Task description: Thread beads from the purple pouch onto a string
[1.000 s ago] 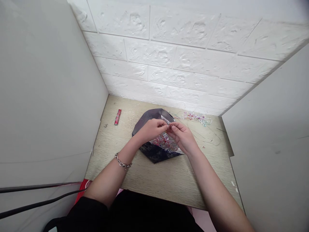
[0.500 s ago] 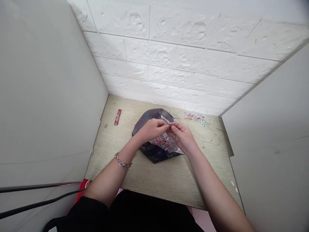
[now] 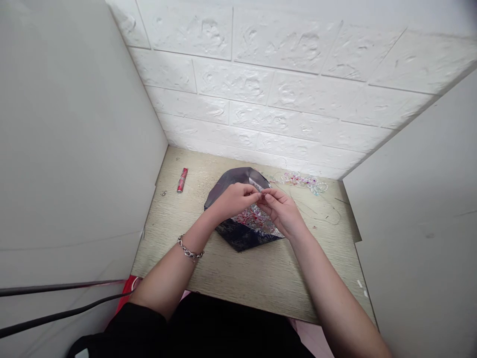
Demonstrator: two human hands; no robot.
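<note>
My left hand [image 3: 233, 200] and my right hand [image 3: 282, 210] meet fingertip to fingertip above a dark open bag [image 3: 238, 236] on the wooden table [image 3: 238, 278]. Both pinch something tiny between thumb and fingers; it is too small to name. Inside the bag lie several small pink, red and clear beads [image 3: 252, 218]. A chain bracelet [image 3: 189, 252] sits on my left wrist.
A small red tube [image 3: 182, 180] lies at the table's back left. A strand of pale beaded work [image 3: 303, 181] and thin thread [image 3: 328, 214] lie at the back right. Grey panels stand on both sides, a white brick wall behind.
</note>
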